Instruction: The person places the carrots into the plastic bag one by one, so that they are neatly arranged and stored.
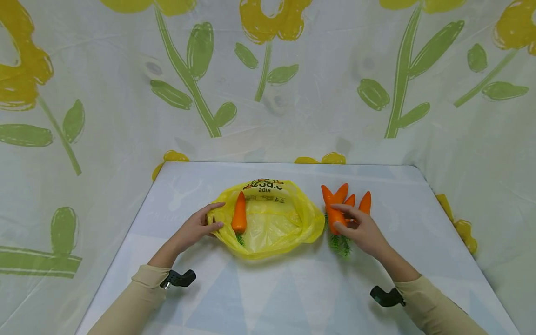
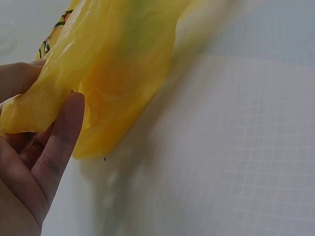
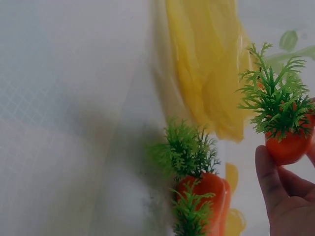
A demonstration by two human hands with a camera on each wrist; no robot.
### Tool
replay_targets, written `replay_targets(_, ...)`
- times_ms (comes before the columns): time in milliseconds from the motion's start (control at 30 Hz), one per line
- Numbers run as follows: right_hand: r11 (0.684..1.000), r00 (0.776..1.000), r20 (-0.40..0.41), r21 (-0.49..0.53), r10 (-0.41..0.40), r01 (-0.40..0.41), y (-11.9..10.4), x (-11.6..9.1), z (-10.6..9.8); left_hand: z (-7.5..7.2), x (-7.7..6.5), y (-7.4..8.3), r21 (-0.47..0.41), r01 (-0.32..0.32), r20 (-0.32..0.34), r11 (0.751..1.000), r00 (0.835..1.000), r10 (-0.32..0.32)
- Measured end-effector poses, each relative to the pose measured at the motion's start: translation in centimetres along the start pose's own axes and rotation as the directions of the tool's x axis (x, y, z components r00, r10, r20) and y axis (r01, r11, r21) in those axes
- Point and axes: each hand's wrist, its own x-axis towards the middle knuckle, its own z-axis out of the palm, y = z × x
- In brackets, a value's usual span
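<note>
A yellow plastic bag (image 1: 272, 232) lies on the table with its mouth spread wide. My left hand (image 1: 194, 230) pinches the bag's left edge; in the left wrist view, thumb and fingers close on the folded plastic (image 2: 34, 108). Inside the bag, near that hand, is one orange toy carrot (image 1: 239, 216) with its green top toward me. To the right of the bag, my right hand (image 1: 368, 232) holds another carrot (image 1: 333, 218) between thumb and fingers. In the right wrist view this carrot (image 3: 288, 147) appears raised, its leafy top (image 3: 278, 96) outward.
More carrots (image 1: 365, 202) lie on the table beside and behind the right hand, partly hidden by it. Their green tops (image 3: 184, 152) show close to the bag in the right wrist view. A flower-patterned curtain (image 1: 293, 116) hangs behind the pale table (image 1: 259, 302).
</note>
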Motion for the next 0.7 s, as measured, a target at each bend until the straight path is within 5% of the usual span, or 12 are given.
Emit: replay_targets(700, 0.995, 0.998, 0.06, 0.097, -0.003, -0.003, -1.1, 0.8, 1.2, 0.0, 0.0, 0.1, -0.006, 0.003, 0.008, 1.0, 1.0, -0.003)
